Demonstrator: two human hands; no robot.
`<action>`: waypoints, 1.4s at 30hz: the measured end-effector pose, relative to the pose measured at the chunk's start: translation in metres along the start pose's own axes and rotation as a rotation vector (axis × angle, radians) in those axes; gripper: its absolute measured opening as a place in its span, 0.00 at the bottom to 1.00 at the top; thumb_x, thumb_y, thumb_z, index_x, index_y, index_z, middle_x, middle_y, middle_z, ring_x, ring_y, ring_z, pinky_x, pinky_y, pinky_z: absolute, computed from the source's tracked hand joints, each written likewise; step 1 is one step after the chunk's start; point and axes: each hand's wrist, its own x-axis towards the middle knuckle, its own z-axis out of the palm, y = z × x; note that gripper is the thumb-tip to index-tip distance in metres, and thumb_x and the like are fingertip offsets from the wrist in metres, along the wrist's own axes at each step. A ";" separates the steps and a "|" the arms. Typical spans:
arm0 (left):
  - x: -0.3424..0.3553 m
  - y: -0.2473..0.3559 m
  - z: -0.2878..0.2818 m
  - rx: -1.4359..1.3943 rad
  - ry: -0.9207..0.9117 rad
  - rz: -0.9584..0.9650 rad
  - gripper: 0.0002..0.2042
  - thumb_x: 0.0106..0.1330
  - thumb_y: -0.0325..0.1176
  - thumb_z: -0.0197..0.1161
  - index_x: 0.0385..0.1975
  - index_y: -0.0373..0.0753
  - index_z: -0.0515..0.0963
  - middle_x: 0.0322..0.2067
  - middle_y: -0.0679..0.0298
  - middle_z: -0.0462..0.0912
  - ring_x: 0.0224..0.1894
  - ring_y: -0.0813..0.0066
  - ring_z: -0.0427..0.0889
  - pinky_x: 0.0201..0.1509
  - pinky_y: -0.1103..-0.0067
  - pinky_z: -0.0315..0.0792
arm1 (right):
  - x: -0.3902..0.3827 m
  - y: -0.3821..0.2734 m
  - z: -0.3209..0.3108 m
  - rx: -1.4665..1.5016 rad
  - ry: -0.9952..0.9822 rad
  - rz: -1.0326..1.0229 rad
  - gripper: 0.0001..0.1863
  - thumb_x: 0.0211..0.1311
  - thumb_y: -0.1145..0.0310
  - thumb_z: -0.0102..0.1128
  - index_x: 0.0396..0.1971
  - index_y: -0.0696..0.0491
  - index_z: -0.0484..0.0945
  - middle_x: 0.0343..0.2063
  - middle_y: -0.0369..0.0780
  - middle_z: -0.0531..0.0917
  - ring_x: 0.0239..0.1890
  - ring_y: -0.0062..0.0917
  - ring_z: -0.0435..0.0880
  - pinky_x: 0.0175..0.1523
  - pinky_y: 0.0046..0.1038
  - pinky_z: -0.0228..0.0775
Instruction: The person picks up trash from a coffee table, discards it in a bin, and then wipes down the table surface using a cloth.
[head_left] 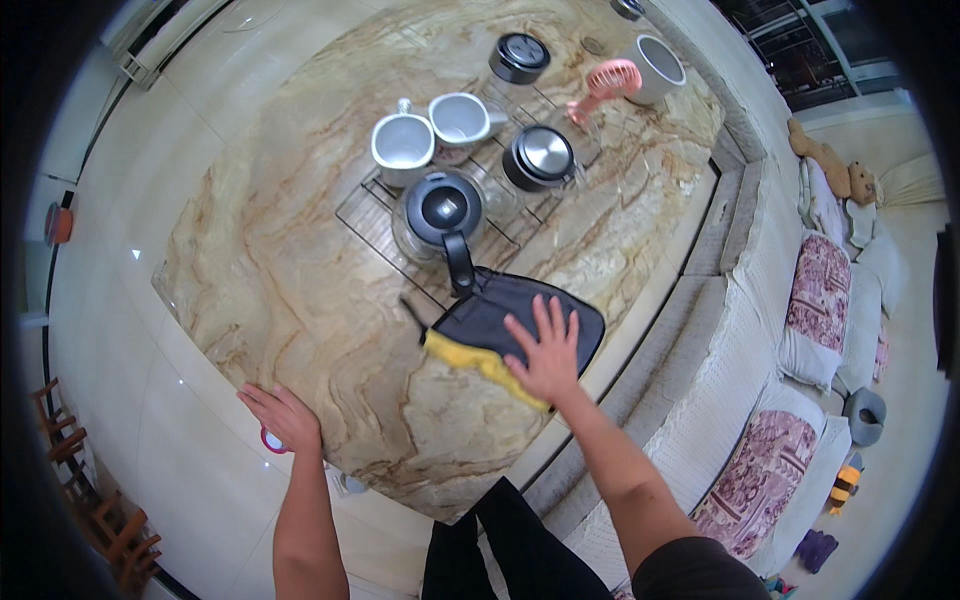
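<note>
My right hand (543, 355) lies with spread fingers on a dark grey cloth (480, 320) whose yellow side shows along its near edge. The cloth rests on the marble tabletop (250, 260), touching the handle of a glass kettle with a black lid (440, 212). This kettle stands on a black wire rack (355, 222), with two white cups (402, 148) (460, 122) and a dark container with a steel lid (540, 158). My left hand (284, 418) rests at the table's left near edge, fingers outstretched.
At the back stand a black lidded container (518, 58), a pink handheld fan (612, 80) and a white pot (655, 68). A sofa with cushions (755, 470) runs along the right. Wooden furniture (120, 535) is at the lower left, on a tiled floor (180, 460).
</note>
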 end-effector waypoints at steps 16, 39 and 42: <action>-0.107 0.057 -0.009 -0.120 -0.287 0.335 0.33 0.62 0.37 0.51 0.64 0.32 0.47 0.65 0.44 0.43 0.67 0.45 0.41 0.68 0.59 0.38 | -0.036 -0.031 0.012 0.163 0.000 -0.312 0.27 0.57 0.48 0.50 0.59 0.32 0.64 0.65 0.36 0.55 0.68 0.33 0.47 0.66 0.51 0.34; -0.186 0.229 -0.023 0.051 -0.615 0.028 0.63 0.32 0.39 0.79 0.64 0.28 0.34 0.65 0.40 0.32 0.69 0.48 0.36 0.70 0.72 0.39 | 0.180 0.371 -0.074 -0.094 0.136 0.212 0.33 0.59 0.47 0.46 0.65 0.35 0.53 0.67 0.43 0.46 0.69 0.42 0.39 0.66 0.54 0.29; -0.185 0.232 -0.024 0.085 -0.630 -0.004 0.62 0.34 0.38 0.78 0.64 0.29 0.35 0.66 0.42 0.30 0.69 0.50 0.36 0.70 0.72 0.39 | 0.149 0.331 -0.058 -0.139 0.179 0.090 0.34 0.58 0.49 0.47 0.64 0.40 0.55 0.66 0.46 0.48 0.69 0.43 0.41 0.65 0.56 0.29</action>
